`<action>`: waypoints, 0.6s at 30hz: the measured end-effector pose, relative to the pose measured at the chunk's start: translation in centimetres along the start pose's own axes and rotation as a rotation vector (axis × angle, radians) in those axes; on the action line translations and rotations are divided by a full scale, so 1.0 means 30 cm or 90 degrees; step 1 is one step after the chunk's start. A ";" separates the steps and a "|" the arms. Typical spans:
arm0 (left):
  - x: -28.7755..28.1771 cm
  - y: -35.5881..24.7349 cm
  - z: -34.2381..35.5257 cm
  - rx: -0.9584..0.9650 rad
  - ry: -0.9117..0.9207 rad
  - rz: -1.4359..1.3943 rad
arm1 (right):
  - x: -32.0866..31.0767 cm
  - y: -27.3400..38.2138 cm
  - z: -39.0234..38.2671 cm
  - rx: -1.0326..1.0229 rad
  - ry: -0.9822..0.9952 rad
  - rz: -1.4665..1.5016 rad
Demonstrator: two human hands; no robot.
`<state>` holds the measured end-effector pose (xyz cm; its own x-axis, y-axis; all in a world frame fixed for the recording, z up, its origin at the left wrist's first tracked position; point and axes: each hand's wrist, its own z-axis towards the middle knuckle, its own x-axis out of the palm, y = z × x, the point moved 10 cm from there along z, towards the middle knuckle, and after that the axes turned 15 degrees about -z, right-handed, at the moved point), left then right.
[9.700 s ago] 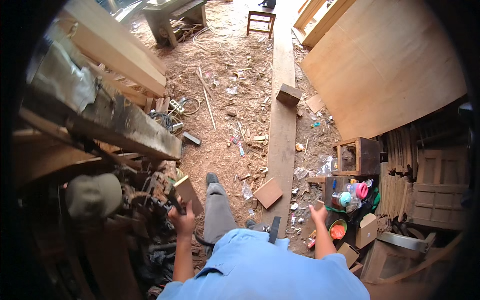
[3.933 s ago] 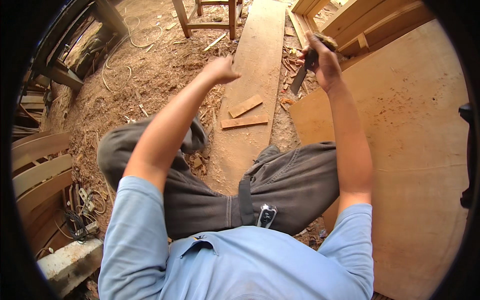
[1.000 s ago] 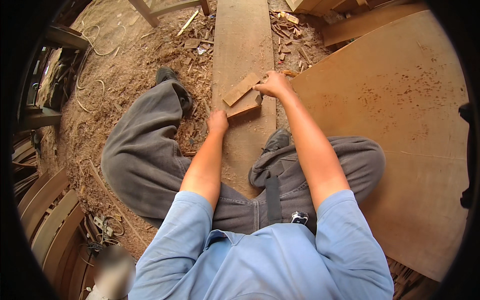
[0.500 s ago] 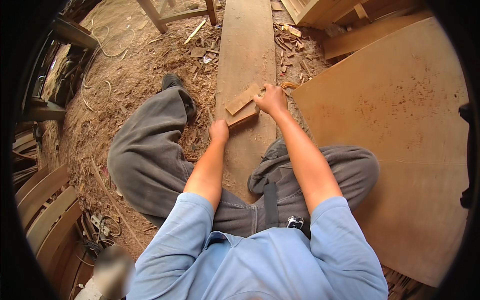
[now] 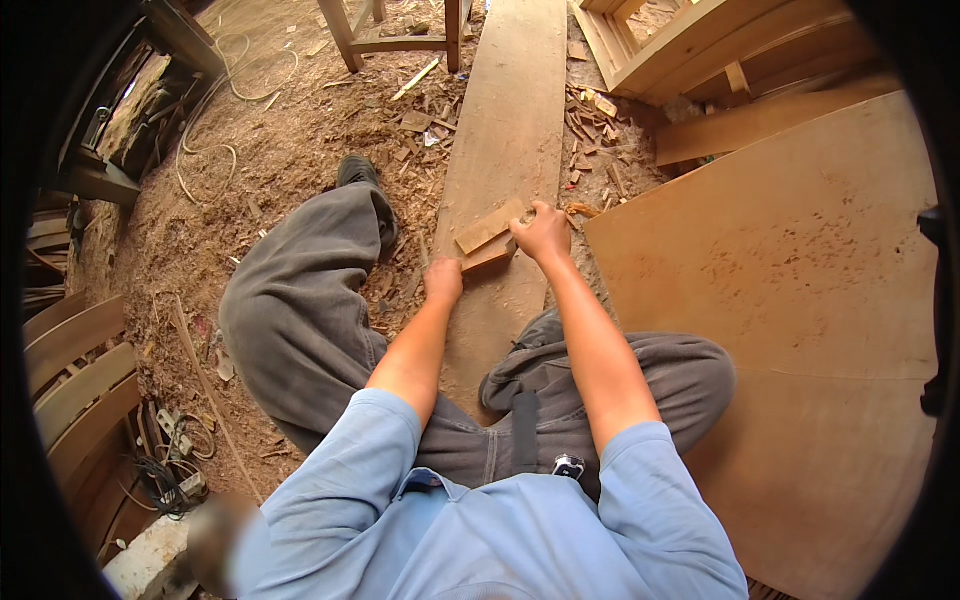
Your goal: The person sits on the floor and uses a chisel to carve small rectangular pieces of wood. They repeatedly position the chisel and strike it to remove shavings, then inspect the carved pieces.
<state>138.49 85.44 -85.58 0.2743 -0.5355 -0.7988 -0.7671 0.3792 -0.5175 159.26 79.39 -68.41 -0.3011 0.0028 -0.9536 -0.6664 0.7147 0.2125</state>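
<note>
I sit on the floor, legs bent either side of a long plank [image 5: 505, 100]. On it lie two short wood pieces. My left hand [image 5: 442, 280] is closed on the near left end of the lower wood strip [image 5: 489, 257]. My right hand [image 5: 543, 235] is closed at that strip's right end, around a small object hidden by the fingers. The upper wood piece [image 5: 484, 225] lies angled just beyond, between my hands.
A large plywood sheet [image 5: 770, 300] fills the right. Wooden frames [image 5: 660, 70] and a stool [image 5: 400, 44] stand ahead. Shavings, offcuts and a pale cable [image 5: 233, 150] cover the left floor, with curved slats [image 5: 75, 390] and power strips [image 5: 172, 422] lower left.
About four seconds ago my hands were raised apart, a dark tool in the right; they have since come down to the wood strip. In the last second they stay there while the view shifts slightly.
</note>
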 end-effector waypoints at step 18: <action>0.049 -0.016 0.021 0.057 -0.026 -0.005 | 0.028 0.091 0.026 -0.050 0.059 -0.152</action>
<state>139.61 84.95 -86.69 0.3046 -0.5084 -0.8054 -0.7100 0.4425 -0.5478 157.72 81.89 -68.79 -0.1871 -0.2262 -0.9559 -0.7761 0.6306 0.0027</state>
